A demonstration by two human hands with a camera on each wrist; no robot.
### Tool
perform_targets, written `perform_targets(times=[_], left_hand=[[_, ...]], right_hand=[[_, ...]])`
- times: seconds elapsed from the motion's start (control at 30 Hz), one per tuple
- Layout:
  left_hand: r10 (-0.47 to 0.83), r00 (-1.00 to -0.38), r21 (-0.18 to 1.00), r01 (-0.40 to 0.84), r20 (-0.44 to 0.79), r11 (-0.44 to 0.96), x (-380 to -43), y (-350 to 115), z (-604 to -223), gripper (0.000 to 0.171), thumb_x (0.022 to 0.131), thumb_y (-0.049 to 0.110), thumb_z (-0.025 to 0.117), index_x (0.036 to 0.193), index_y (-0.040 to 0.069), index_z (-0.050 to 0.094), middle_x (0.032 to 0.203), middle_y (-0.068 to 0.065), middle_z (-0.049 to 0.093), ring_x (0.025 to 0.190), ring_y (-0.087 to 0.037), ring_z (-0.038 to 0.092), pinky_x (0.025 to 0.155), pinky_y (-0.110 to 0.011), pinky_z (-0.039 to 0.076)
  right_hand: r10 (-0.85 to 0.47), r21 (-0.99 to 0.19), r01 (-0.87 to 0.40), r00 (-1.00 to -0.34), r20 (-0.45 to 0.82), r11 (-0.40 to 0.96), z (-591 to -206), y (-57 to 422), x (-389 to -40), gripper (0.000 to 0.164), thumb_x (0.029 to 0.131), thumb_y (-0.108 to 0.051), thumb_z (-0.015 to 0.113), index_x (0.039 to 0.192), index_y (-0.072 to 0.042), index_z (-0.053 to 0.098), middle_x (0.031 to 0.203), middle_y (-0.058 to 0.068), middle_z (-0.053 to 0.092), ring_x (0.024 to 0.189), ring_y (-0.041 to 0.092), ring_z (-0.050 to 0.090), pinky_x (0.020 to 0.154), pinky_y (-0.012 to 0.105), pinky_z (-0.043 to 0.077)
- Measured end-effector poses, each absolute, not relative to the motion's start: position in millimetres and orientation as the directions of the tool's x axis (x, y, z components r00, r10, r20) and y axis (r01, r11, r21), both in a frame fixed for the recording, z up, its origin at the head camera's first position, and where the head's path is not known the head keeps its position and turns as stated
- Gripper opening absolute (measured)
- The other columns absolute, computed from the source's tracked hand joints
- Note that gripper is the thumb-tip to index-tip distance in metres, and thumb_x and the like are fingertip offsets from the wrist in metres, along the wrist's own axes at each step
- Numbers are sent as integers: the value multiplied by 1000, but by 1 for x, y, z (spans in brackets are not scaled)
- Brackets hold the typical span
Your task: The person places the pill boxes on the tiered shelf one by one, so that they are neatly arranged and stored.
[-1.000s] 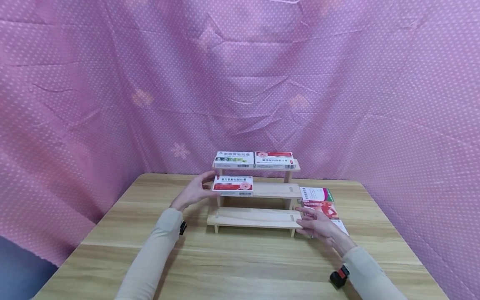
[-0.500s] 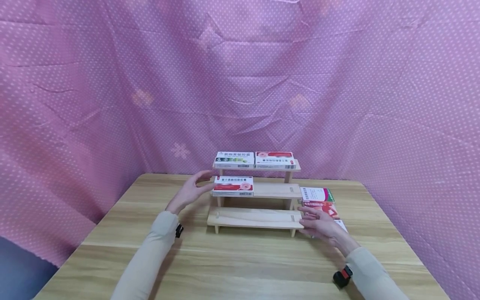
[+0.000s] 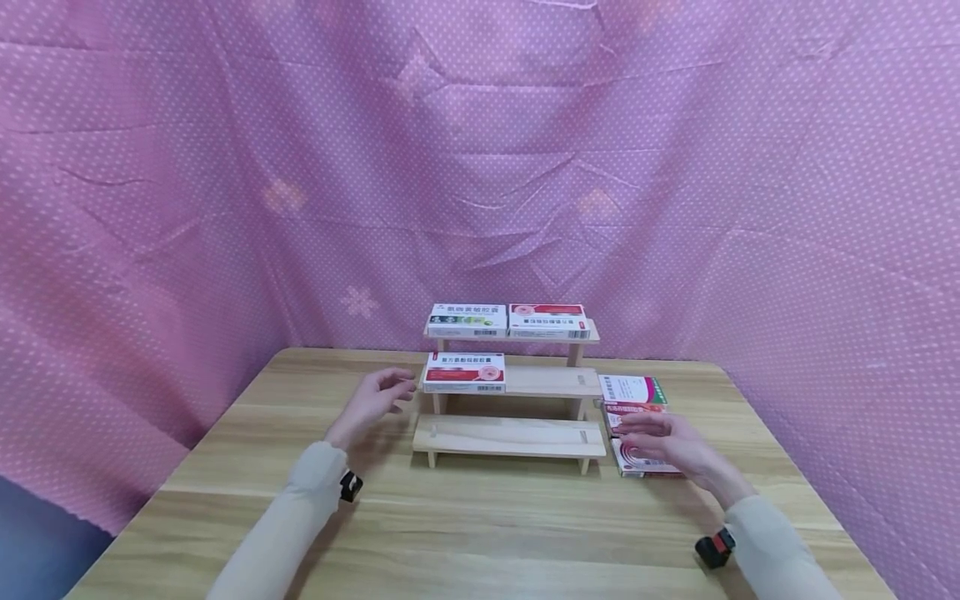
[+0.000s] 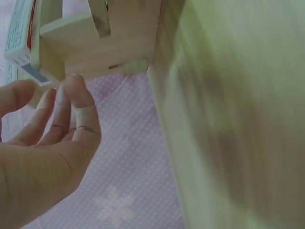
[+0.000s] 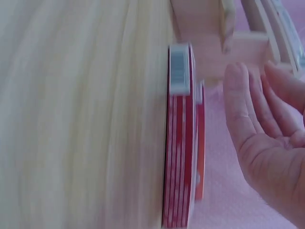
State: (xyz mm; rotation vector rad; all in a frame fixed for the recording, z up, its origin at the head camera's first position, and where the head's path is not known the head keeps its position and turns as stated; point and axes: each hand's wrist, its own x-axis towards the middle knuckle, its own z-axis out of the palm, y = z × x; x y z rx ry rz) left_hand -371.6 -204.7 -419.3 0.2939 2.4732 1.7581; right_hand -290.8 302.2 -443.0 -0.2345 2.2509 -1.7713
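A three-tier wooden stand bears flat medicine boxes. On its middle tier, at the left end, lies a red-and-white medicine box. My left hand is just left of that box, fingers loosely bent and holding nothing. To the stand's right, a white-and-red medicine box with a ring pattern lies on the table, nearest of a row. Over this row hovers my right hand, fingers relaxed, nothing in its grasp. The right wrist view shows the striped red side of a medicine box beside the hand.
The top tier carries a green-and-white medicine box and another red-and-white one. Behind the near box on the right lie a red medicine box and a white, pink and green one. A pink dotted curtain hangs behind the table.
My left hand has let go of the middle-tier box and drawn back left. My right hand has moved from the stand's right end rightward, over the row of boxes.
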Motion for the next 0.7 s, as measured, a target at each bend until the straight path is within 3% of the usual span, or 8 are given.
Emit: perform_targets(times=[0.13,0.33,0.5,0.7], left_hand=[[233,-971,961,19,-48,276,-363,-203,-428,40,96,14,59,133,1,54,132,-25,56,120,-43,53,100,-55,49],[251,-954,973,-114,-164,201,-350,-201,-441,52,90,9,65,139,1,48,131,-22,58,108,-34,62,96,-50,53],[254,-954,973,-110,-161,204,-343,-199,-446,57,87,4,66,139,-5,45,129,-24,57,98,-25,66,91,-44,57],[290,-938,977,-149,-188,151,-336,-198,-448,61,88,-1,63,142,-8,39,135,-28,50,101,-24,63,91,-42,57]], right_hand=[[-306,-945,-22,-948,-84,327,-441,317,-287,55,92,-11,66,141,4,46,138,26,54,120,36,59,94,29,55],[-319,-874,-113,-946,-50,472,-439,336,-282,52,91,-13,66,139,1,50,138,22,56,126,39,54,91,15,50],[-316,-808,-173,-949,-17,564,-439,347,-279,48,91,-18,67,135,-3,56,138,19,57,129,40,50,96,22,49],[-281,-750,-177,-960,-12,637,-442,356,-279,45,90,-21,68,132,-8,60,138,16,58,131,37,45,99,30,47]])
